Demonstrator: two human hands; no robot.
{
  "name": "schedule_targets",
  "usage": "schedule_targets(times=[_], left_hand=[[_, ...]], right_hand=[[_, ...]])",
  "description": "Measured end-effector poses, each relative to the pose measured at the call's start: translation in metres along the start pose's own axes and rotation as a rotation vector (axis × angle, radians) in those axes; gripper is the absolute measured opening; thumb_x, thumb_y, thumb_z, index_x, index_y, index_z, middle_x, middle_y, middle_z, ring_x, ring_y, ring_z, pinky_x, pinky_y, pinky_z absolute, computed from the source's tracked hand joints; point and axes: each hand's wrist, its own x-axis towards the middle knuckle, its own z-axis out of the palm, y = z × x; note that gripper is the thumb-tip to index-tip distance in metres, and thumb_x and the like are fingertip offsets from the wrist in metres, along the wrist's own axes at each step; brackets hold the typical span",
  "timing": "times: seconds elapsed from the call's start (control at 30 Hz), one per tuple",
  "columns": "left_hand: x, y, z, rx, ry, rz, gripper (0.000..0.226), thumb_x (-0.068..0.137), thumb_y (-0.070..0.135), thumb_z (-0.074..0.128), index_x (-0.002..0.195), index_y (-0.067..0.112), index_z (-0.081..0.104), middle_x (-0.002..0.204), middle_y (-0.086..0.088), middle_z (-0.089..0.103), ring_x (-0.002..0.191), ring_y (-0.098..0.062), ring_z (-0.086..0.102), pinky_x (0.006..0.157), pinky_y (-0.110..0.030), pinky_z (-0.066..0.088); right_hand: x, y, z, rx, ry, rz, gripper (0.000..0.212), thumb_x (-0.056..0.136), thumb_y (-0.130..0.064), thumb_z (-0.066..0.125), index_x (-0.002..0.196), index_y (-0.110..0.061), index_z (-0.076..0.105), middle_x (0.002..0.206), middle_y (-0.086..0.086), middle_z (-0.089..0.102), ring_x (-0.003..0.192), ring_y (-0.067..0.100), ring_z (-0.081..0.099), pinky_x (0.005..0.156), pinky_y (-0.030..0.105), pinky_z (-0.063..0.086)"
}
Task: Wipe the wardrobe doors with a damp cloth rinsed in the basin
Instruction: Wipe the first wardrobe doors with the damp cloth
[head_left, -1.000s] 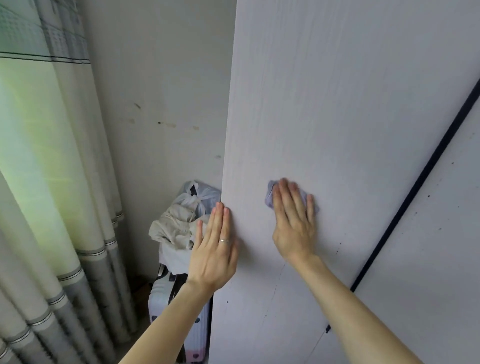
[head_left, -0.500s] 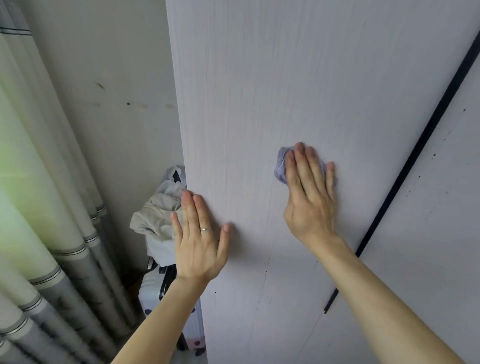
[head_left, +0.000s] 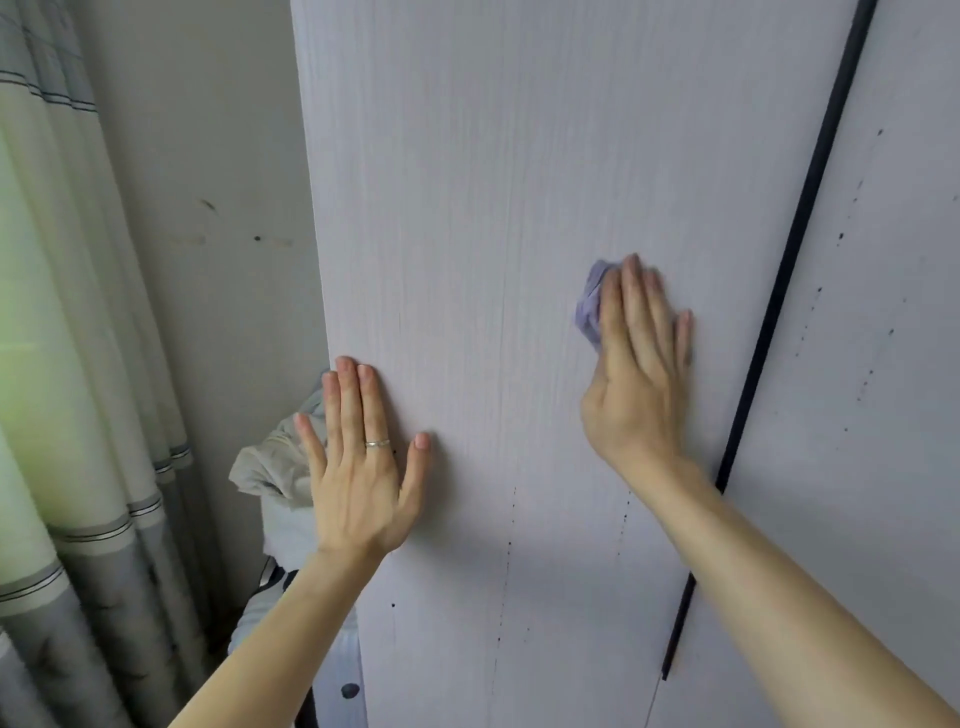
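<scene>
Fingers (head_left: 636, 312) of the right hand (head_left: 636, 400) lie straight and close together, pressing a small crumpled lilac cloth (head_left: 589, 306) flat against the pale grey wood-grain wardrobe door (head_left: 493, 208). Only the cloth's left edge shows past the index finger. The hand is slightly blurred. A second ago the cloth sat near the door's left edge; now it is further right, close to the thin black strip (head_left: 789, 249) that divides this door from the neighbouring speckled grey door (head_left: 883, 364).

The left hand (head_left: 358, 483) is spread flat with its fingers wide and holds nothing. It wears a thin silver ring (head_left: 377, 443). It braces against the left edge of the same door, much where it was before, its outer fingers reaching past the edge.

Beyond that edge, a bundle of beige and white fabric (head_left: 270, 467) sits on a white suitcase (head_left: 332, 675). Left of these hangs a cream curtain with grey stripes (head_left: 78, 364), in front of a scuffed white wall (head_left: 223, 182).
</scene>
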Motion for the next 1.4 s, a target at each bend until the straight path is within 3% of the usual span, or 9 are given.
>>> schedule_targets(times=[0.13,0.37,0.6,0.77,0.87,0.97,1.07,1.3,1.4], left_hand=[[0.005,0.016,0.012,-0.078,0.085,-0.049,0.083,0.099,0.053,0.03,0.16,0.01,-0.007,0.167,-0.004,-0.017,0.154,-0.021,-0.017,0.12,-0.044,-0.02],[0.003,0.013,0.023,-0.179,0.212,-0.012,0.08,0.097,0.057,0.022,0.16,0.017,-0.007,0.166,0.003,-0.018,0.151,-0.013,-0.024,0.123,-0.045,-0.012],[-0.021,0.013,0.025,-0.093,0.108,0.178,0.076,0.091,0.066,0.018,0.161,0.037,0.005,0.167,0.001,-0.018,0.15,-0.029,-0.028,0.122,-0.048,-0.012],[-0.027,0.02,0.028,-0.035,0.102,0.132,0.073,0.095,0.068,0.019,0.16,0.041,0.0,0.167,0.001,-0.021,0.149,-0.034,-0.028,0.122,-0.053,-0.011],[-0.032,0.019,0.028,-0.018,0.076,0.13,0.07,0.098,0.064,0.026,0.159,0.042,-0.002,0.166,0.003,-0.023,0.149,-0.031,-0.029,0.122,-0.052,-0.011],[-0.032,0.019,0.026,-0.004,0.057,0.15,0.074,0.098,0.063,0.029,0.159,0.041,-0.005,0.165,0.003,-0.027,0.148,-0.032,-0.032,0.121,-0.053,-0.013],[-0.032,0.021,0.026,0.015,0.051,0.145,0.076,0.097,0.064,0.029,0.159,0.04,-0.009,0.164,0.0,-0.03,0.147,-0.034,-0.033,0.121,-0.055,-0.013],[-0.049,0.03,0.032,0.025,0.048,0.1,0.064,0.101,0.053,0.026,0.158,0.046,-0.002,0.167,-0.001,-0.021,0.15,-0.035,-0.024,0.12,-0.06,-0.002],[-0.051,0.02,0.034,0.026,0.076,0.143,0.061,0.103,0.046,0.026,0.157,0.049,-0.002,0.167,0.001,-0.019,0.151,-0.035,-0.022,0.121,-0.058,0.0]], right_hand=[[0.027,-0.009,-0.001,0.016,0.111,0.118,0.068,0.088,0.002,0.033,0.156,-0.008,0.028,0.165,0.005,0.022,0.153,0.019,0.016,0.123,0.049,0.01],[-0.073,-0.031,0.037,-0.057,-0.016,-0.366,0.069,0.084,-0.001,0.035,0.152,-0.01,0.039,0.162,0.001,0.03,0.151,0.017,0.025,0.121,0.047,0.023],[-0.049,0.027,0.01,0.073,0.161,0.315,0.071,0.092,0.006,0.035,0.158,-0.011,0.015,0.167,0.002,0.008,0.154,0.016,0.003,0.124,0.047,0.007],[-0.122,-0.01,0.045,0.049,-0.001,-0.145,0.073,0.084,-0.006,0.032,0.156,-0.013,0.027,0.165,-0.002,0.018,0.153,0.012,0.013,0.124,0.041,0.008],[-0.134,0.006,0.037,-0.052,-0.091,-0.34,0.075,0.086,0.0,0.029,0.159,-0.016,0.017,0.167,-0.006,0.006,0.153,0.008,-0.001,0.123,0.035,-0.005],[-0.107,0.041,0.015,-0.089,-0.018,-0.004,0.081,0.09,0.006,0.038,0.159,-0.015,0.002,0.167,-0.003,-0.008,0.152,0.009,-0.014,0.12,0.032,-0.015],[-0.098,0.041,0.018,0.028,0.178,0.261,0.075,0.088,0.006,0.035,0.158,-0.008,0.013,0.167,0.005,0.006,0.154,0.018,0.0,0.125,0.037,-0.001],[-0.173,-0.031,0.071,0.03,0.038,-0.333,0.068,0.084,-0.008,0.029,0.152,-0.013,0.04,0.16,-0.001,0.033,0.149,0.014,0.027,0.12,0.035,0.017],[-0.153,0.004,0.056,-0.047,0.062,-0.333,0.066,0.086,-0.008,0.03,0.151,-0.011,0.04,0.16,0.002,0.034,0.148,0.017,0.031,0.119,0.035,0.021]])
